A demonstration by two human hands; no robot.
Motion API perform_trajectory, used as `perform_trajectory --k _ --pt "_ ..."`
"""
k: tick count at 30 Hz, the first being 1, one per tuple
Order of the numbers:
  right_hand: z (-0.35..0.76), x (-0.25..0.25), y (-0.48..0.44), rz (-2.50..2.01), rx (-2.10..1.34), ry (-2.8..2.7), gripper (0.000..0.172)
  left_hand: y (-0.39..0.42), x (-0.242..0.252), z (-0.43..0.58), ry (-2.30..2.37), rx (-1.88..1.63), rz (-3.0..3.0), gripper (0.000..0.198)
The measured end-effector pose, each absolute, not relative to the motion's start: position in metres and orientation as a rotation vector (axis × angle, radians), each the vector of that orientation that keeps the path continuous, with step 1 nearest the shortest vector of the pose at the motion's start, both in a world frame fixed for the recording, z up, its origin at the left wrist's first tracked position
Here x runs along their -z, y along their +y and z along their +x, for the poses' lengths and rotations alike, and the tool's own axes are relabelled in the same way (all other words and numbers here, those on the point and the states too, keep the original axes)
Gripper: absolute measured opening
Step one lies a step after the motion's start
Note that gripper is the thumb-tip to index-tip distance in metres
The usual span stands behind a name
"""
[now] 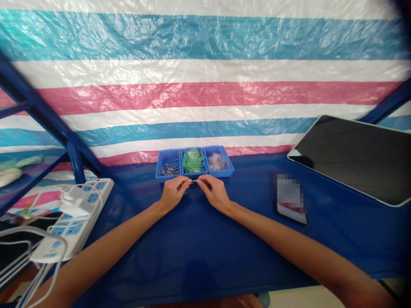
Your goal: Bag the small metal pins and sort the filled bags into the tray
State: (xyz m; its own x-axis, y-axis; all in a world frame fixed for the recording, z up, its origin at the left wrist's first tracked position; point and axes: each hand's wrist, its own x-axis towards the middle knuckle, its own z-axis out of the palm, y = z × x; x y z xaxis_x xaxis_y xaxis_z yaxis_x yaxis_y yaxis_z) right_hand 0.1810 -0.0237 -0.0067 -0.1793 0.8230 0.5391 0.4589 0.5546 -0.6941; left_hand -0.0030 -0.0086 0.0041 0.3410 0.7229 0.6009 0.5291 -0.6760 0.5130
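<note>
My left hand (174, 191) and my right hand (214, 192) rest on the blue table (199, 244), fingertips meeting in a pinch around a tiny dark metal part (193, 183). Right behind them stand three small blue bins. The left bin (168, 170) holds several small metal pins, the middle bin (193, 161) green pieces, the right bin (217, 162) clear pieces.
A phone (290, 199) lies on the table to the right, and a large dark tablet (356, 156) leans at the far right. White power strips with cables (75, 214) sit at the left. A striped tarp (205, 77) hangs behind; blue frame bars (48, 115) run left.
</note>
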Motion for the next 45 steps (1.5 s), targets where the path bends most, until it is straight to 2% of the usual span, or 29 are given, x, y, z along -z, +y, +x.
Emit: perform_trajectory --k 9,25,33,45 --pt "0.1813 0.0061 -0.0237 -1.017 -0.456 -1.821 0.028 -0.0085 -0.0027 -0.0027 1.117 -1.305 2.345 0.020" --pt "0.1813 0.0038 -0.0259 -1.038 -0.489 -1.819 0.025 -0.0089 -0.0052 -0.0040 1.125 -1.284 2.365 0.032" --pt "0.1824 0.0043 -0.0256 -1.050 -0.465 -1.817 0.028 -0.0084 -0.0025 -0.0014 1.099 -1.352 2.290 0.019" --pt "0.1820 0.0071 -0.0258 -1.046 -0.508 -1.759 0.025 -0.0062 0.0001 -0.0028 1.104 -1.401 2.307 0.017"
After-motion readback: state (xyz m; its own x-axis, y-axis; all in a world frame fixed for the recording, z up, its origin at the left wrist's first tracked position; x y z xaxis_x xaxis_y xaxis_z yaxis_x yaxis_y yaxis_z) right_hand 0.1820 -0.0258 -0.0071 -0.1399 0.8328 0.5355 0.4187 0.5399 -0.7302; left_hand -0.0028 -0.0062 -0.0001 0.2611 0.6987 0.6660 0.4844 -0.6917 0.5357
